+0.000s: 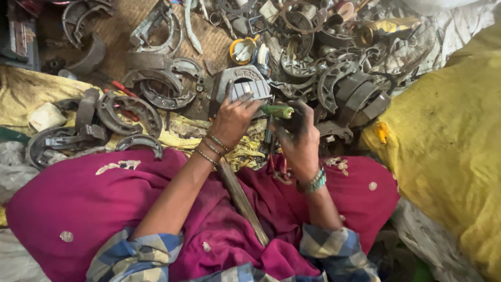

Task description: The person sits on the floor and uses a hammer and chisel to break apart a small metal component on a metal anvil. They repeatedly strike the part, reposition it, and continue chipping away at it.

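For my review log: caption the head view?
Left hand steadies a grey metal part; right hand grips a green-handled tool.

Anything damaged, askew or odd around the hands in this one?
Nothing stands out. The left hand steadies a grey metal block, the right hand grips a green-handled tool; worn brake shoes lie heaped around.

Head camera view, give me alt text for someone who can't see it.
Seen from above, a seated person's left hand steadies a grey metal part while the right hand grips a green-handled tool beside it. Curved brake shoes and scrap metal cover the ground ahead, past a magenta garment.
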